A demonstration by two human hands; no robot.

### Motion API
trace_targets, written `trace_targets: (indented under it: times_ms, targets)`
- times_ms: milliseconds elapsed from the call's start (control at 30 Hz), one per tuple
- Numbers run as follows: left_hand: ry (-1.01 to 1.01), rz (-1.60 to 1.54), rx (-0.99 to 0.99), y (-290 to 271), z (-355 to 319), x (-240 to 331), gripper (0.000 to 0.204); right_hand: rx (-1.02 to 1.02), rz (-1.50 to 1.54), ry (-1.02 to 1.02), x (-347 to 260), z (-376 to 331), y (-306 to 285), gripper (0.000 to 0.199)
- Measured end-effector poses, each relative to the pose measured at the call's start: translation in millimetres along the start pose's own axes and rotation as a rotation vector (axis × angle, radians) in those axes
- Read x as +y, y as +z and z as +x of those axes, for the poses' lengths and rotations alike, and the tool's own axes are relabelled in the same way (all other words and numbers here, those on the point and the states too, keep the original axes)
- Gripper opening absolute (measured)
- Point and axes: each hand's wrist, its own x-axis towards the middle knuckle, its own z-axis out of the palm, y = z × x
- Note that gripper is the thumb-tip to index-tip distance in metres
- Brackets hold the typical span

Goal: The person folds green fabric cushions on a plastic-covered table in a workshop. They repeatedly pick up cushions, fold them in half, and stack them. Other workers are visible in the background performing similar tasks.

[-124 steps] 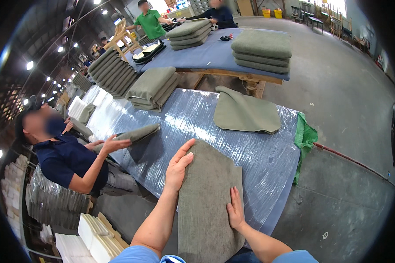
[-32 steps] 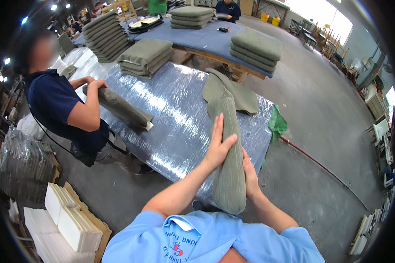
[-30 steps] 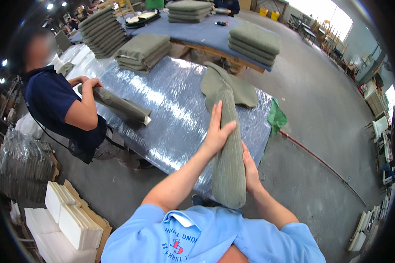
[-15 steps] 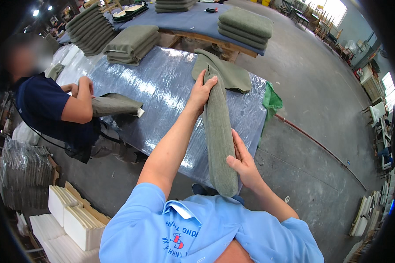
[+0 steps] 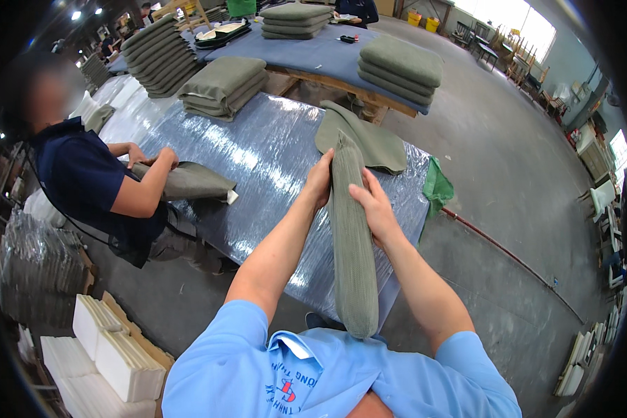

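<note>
A grey-green fabric-covered cushion stands on its edge in front of me, its near end against my shirt. My left hand grips its left face near the far end. On the opposite face, slightly closer to me, my right hand presses with its thumb over the upper edge. The cushion's far end narrows to a gathered tip of cloth. Just beyond it lies a flat grey-green fabric cover on the plastic-wrapped table.
At left, a co-worker in a dark shirt handles another grey-green cover. Cushion stacks stand on this table and the blue table behind. White foam pads sit lower left. A reddish hose crosses the floor.
My right hand has slid from the cushion's near part toward its far end. My left hand has shifted onto the left face. The co-worker's hands have moved onto their cover.
</note>
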Motion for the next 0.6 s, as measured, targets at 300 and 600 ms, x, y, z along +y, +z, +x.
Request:
trace_targets:
  times_ms: [300,600]
  targets:
    - [0.075,0.156,0.145,-15,11,-9,0.063,0.046,0.179,0.069,-1,86,21,0.078]
    - [0.107,0.022,-0.138,-28,27,13,0.061,0.056,0.056,0.017,-7,129,22,0.09]
